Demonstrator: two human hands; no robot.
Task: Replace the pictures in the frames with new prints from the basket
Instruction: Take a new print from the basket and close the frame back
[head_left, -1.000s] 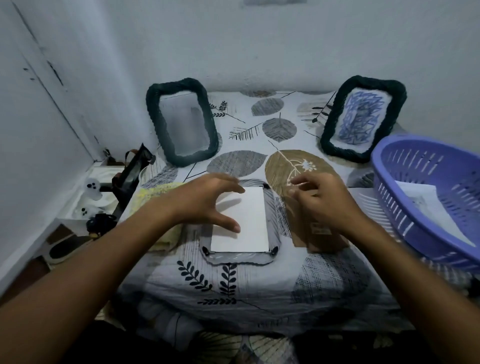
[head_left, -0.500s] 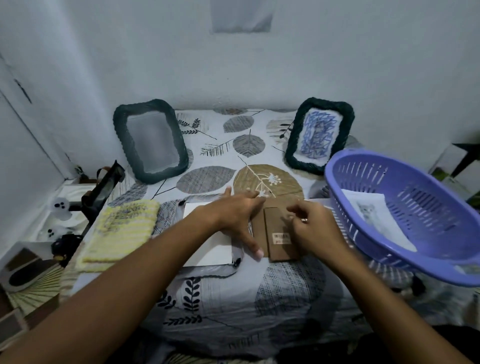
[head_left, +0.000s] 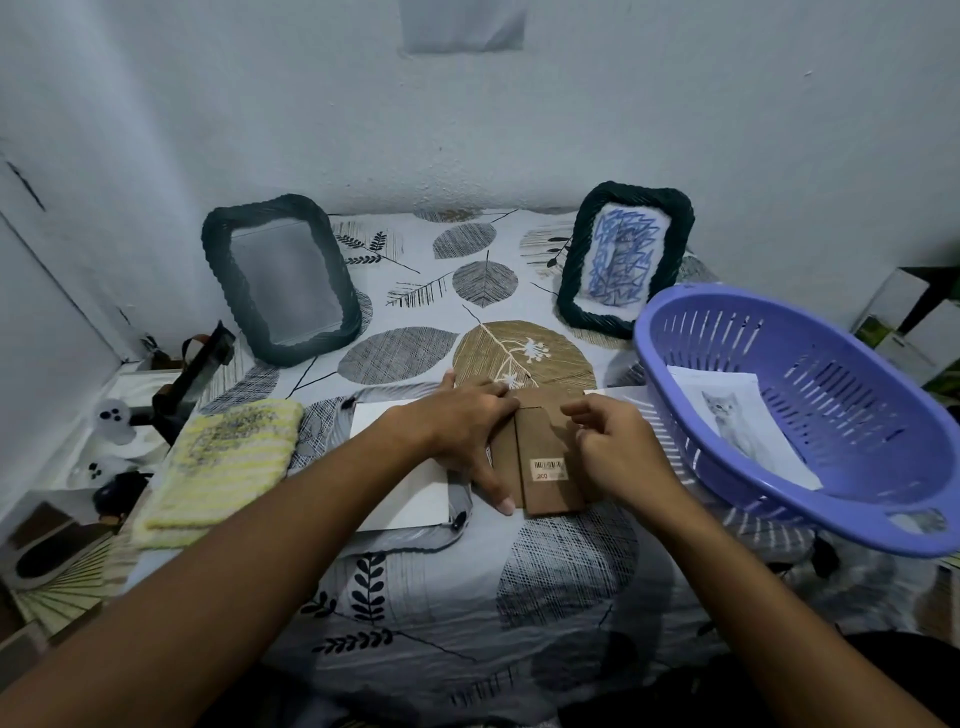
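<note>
Fingers of the left hand (head_left: 457, 431) lie flat on the brown cardboard frame backing (head_left: 545, 467), hiding its left part. Right hand (head_left: 618, 447) fingers curl at its right edge; their grip is unclear. Right of them, the purple plastic basket (head_left: 779, 509) holds a cat print (head_left: 737, 426).

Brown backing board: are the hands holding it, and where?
Both hands are on the brown backing board. The left hand rests flat on its left side; the right hand curls over its right edge, though the grip itself is hidden.

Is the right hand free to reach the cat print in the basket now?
Probably not at once: the right hand is busy at the brown backing board. The cat print lies uncovered in the purple basket beside it.
</note>
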